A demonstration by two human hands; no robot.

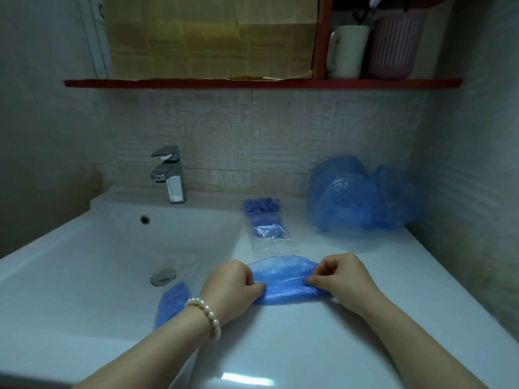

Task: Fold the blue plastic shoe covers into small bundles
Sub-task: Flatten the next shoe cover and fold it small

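Note:
A blue plastic shoe cover point(283, 279) lies flattened on the white counter to the right of the basin. My left hand point(233, 287), with a pearl bracelet on its wrist, pinches the cover's left end. My right hand point(339, 279) pinches its right end, thumb on top. Another blue shoe cover point(171, 303) lies inside the basin near my left wrist. Behind my hands lies a clear bag point(266, 231) with folded blue bundles in it. A loose heap of blue shoe covers point(359, 195) sits at the back right corner.
The white sink basin point(112, 248) takes up the left, with a drain plug point(163, 276) and a chrome tap point(170, 175) behind. A red shelf point(252, 83) overhead holds a white mug point(349, 50) and a pink cup point(394, 43). Tiled walls close in the back and right.

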